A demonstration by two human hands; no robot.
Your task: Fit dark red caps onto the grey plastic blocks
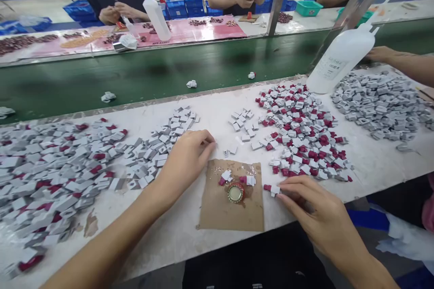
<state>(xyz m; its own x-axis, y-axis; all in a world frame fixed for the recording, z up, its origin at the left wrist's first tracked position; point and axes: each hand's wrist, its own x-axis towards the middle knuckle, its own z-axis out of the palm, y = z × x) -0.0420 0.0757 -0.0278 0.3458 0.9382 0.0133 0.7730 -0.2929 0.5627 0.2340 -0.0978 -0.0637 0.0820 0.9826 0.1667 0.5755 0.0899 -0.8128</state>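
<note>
My right hand (322,212) pinches a small grey-and-maroon plastic piece (272,189) between thumb and fingertips, just right of a brown cardboard square (220,216). On the cardboard sit a bottle cap (235,193), hollow side up, and two more grey-and-maroon pieces, one lying to the right (248,180) and one to the left (225,177). Wet stains mark the cardboard around them. My left hand (186,160) hovers beside a pile of plain grey pieces (152,149), thumb and index tips together. Whatever lies between those fingertips is hidden.
Mixed grey and maroon parts (68,162) spread across the left, with another heap (305,140) at right. A white squeeze bottle (342,56) stands behind that heap, near a grey pile (383,104). A green conveyor belt (145,86) runs behind; people work across it, and an arm reaches in at right.
</note>
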